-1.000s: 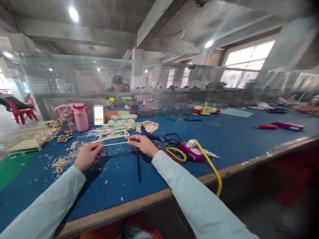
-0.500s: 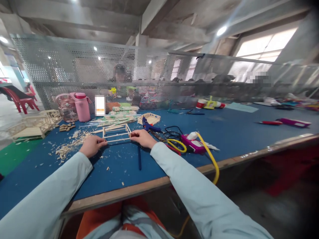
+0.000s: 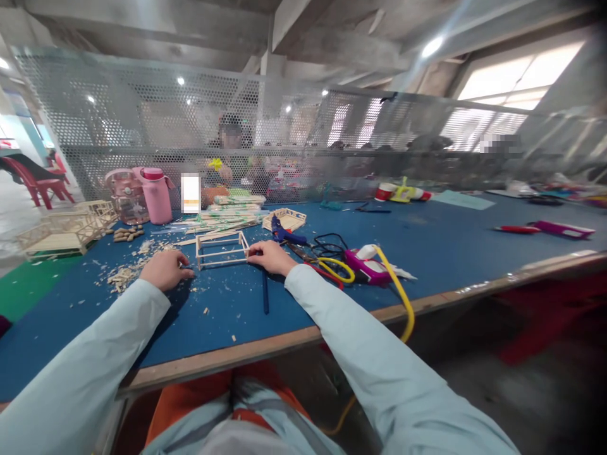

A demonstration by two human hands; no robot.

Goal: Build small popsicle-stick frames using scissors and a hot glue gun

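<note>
Long pale-blue sleeves, softly creased, with plain cuffs at the wrists.

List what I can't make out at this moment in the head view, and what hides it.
1. The right front corner of the small pale wooden stick frame: covered by the bare right hand's fingertips.
2. Part of the thick yellow cable's run below table level: hidden behind the light blue right sleeve.
3. Details beyond the grey perforated metal screen: blurred by its mesh.
4. A dark purple shape: cut off by the left edge.
</note>
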